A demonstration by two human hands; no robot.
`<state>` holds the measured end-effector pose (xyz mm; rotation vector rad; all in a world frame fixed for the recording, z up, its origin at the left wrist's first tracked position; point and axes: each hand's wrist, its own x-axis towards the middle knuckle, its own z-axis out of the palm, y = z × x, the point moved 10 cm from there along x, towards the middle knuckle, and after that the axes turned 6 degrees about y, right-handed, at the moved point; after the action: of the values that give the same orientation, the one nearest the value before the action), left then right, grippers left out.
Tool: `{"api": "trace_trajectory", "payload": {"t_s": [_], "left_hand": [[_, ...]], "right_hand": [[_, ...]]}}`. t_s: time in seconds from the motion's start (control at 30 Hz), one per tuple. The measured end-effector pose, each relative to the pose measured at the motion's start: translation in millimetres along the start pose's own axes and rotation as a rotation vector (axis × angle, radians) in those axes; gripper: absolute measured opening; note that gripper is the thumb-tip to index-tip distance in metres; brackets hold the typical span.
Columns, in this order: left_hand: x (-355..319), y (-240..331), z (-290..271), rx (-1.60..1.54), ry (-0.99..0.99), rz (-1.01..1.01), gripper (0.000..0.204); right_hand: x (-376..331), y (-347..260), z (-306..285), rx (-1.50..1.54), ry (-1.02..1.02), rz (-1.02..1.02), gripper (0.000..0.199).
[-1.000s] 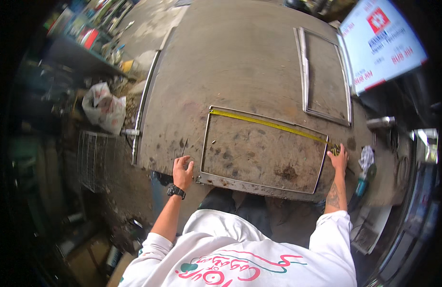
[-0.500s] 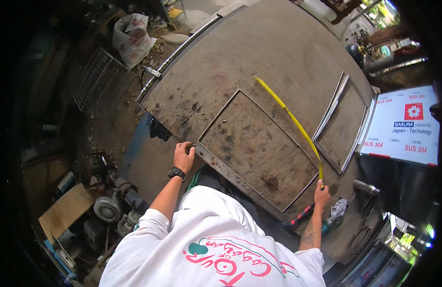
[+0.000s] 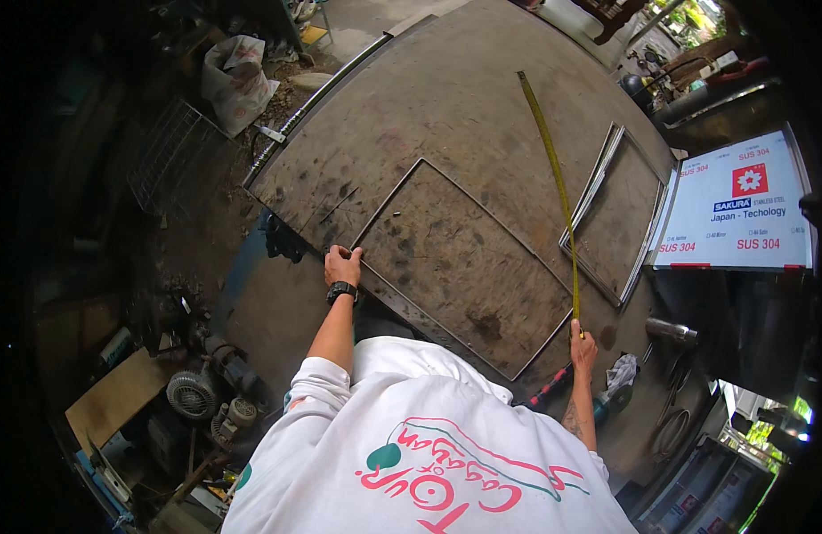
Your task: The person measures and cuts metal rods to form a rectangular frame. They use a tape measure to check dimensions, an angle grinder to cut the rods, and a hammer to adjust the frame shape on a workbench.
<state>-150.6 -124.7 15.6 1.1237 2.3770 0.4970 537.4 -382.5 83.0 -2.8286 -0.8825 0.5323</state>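
From where I stand, the right hand is closed around a tape measure; the case is mostly hidden in the fist. The yellow blade leaves the top of that fist and runs away from the wearer, well ahead of the hand, over the brown tabletop. A thin rectangular metal frame lies flat on the tabletop between the two hands, one corner just beside the right hand and the opposite corner at the left hand. The left hand has its fingers bent in at that corner; whether they pinch the bar or merely rest against it, I cannot tell. A black wristwatch sits on the wrist directly behind this hand. Ahead of the right hand and slightly to its right lie further metal frames, grouped together, near the blade. Farther right of the same hand stands a panel faced in printed white film. A shiny metal cylinder lies to the right of the right hand, well apart from it. Close behind that hand, toward the wearer, are a red-and-black object and a crumpled whitish cloth. A white plastic bag rests beyond the left hand, to its left.
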Motion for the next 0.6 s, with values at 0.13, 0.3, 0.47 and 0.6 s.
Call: {"api": "trace_trajectory", "payload": {"t_s": [0.13,0.3,0.47,0.6], "left_hand": [[12.8,-0.9,-0.5,-0.058,-0.044,0.070,0.032],[30.9,1.7,-4.5,-0.067,-0.066,0.082,0.031],[45.0,22.2,5.5,-0.886,-0.288,-0.155,0.019],[51.1,71.7,8.9,-1.426,-0.494,-0.404,0.015]], "right_hand": [[-8.4,-9.9,15.1,0.105,-0.018,0.034,0.082],[-19.9,3.5,28.5,0.087,-0.007,0.285,0.090],[-14.0,19.2,18.9,-0.011,0.020,0.415,0.107],[-10.5,38.0,32.2,0.096,-0.035,0.503,0.106]]}}
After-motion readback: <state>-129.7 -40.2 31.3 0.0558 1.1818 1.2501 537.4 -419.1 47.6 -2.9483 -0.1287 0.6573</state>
